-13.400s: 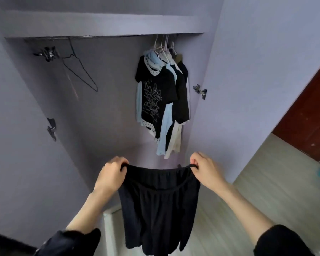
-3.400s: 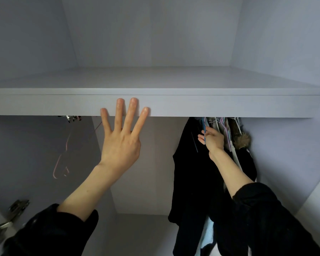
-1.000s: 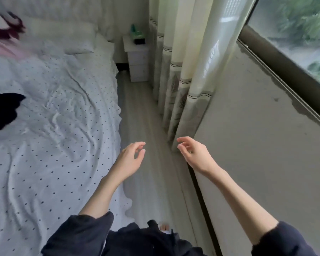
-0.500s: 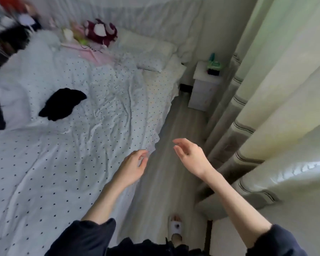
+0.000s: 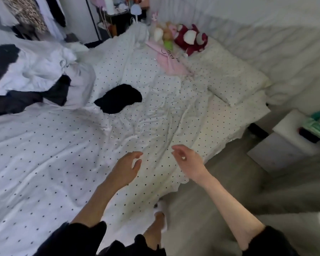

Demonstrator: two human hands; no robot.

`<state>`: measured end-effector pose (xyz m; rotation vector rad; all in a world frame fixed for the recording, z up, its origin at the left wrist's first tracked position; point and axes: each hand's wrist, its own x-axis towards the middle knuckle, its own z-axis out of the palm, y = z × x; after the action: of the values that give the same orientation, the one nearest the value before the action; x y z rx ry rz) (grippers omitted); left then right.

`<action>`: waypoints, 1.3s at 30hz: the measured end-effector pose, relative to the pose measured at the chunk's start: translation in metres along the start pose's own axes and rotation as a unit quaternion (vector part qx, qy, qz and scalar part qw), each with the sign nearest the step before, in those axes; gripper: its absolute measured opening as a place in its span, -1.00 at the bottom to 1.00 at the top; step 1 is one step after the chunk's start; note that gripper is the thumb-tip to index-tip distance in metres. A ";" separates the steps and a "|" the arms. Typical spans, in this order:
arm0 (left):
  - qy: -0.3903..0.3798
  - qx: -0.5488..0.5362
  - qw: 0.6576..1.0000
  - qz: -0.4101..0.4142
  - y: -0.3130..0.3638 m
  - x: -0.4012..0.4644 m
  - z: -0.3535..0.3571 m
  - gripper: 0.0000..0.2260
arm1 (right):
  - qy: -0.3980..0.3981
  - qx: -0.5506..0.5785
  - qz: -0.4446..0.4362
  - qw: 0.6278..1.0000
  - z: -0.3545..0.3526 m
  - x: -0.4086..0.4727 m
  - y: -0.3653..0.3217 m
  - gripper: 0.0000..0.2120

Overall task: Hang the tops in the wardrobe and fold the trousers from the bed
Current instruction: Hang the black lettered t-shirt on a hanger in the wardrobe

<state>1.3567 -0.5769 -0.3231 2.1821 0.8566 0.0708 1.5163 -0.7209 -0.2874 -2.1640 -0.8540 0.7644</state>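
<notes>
A bed [image 5: 44,154] with a white dotted sheet fills the left and middle of the view. A small black garment [image 5: 118,98] lies crumpled near its middle. At the far left lies a heap of white and black clothes [image 5: 31,78]. My left hand [image 5: 126,168] hovers over the near edge of the bed with loosely curled fingers, holding nothing. My right hand [image 5: 188,161] hangs beside it, also loose and empty. Both hands are well short of the black garment.
Soft toys [image 5: 190,38] and a pink cloth [image 5: 170,60] lie at the head of the bed beside a pillow [image 5: 229,74]. A white bedside cabinet [image 5: 292,137] stands at the right. Clothes hang on a rack [image 5: 31,13] at the top left. Grey floor [image 5: 220,182] runs along the bed.
The view has swung left from the window and curtains onto the bed. Both empty hands now hang over the bed's edge, and the heap of clothes has come into sight.
</notes>
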 end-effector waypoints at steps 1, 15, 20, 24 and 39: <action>0.009 0.000 1.000 -0.010 -0.004 0.016 0.001 -0.72 | -0.009 -0.006 -0.008 1.000 -0.002 0.022 0.002 -0.72; 0.040 0.020 0.983 -0.177 -0.056 0.291 -0.020 -0.63 | -0.134 -0.135 -0.092 0.977 -0.014 0.367 0.000 -0.61; 0.057 0.102 0.973 -0.201 -0.098 0.393 -0.010 -0.57 | -0.163 -0.249 -0.162 0.941 0.027 0.496 0.032 -0.55; 0.131 0.164 0.946 -0.246 -0.142 0.456 0.002 -0.53 | -0.157 -0.389 -0.232 0.878 0.068 0.578 0.069 -0.48; 0.086 0.336 0.882 -0.318 -0.248 0.521 0.028 -0.90 | -0.168 -0.422 -0.284 0.844 0.135 0.659 0.149 -0.46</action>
<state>1.6292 -0.1658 -0.6232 2.3909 1.8842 -0.4242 1.8755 -0.2626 -0.6551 -2.2584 -2.2315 0.4903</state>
